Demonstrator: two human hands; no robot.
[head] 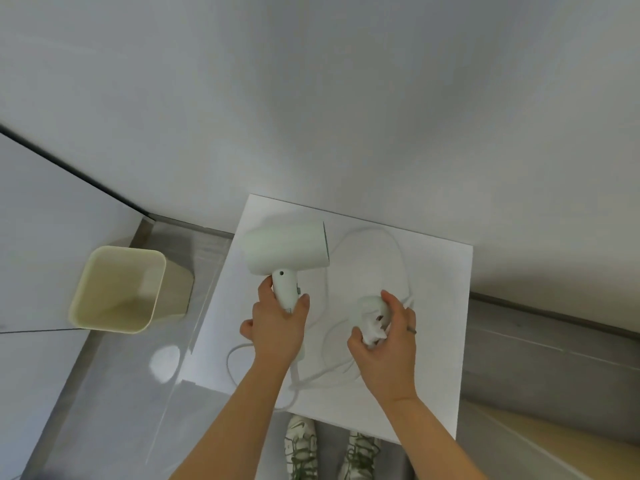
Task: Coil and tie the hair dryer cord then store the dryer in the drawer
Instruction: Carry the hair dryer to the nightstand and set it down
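Note:
A white hair dryer [289,249] lies on the white cabinet top [440,323], barrel pointing right. My left hand [277,327] grips its handle from below. The white cord [398,247] runs loose over the top in a wide loop behind the dryer and in further curves near the front edge, one hanging off the left side. My right hand [388,337] holds the white plug [372,315] end of the cord, fingers curled round it. No drawer is visible from this angle.
A cream waste bin [121,289] stands on the grey floor left of the cabinet. The white wall rises right behind the cabinet. My two shoes [301,445] are at the cabinet's front edge. A grey ledge runs along the right.

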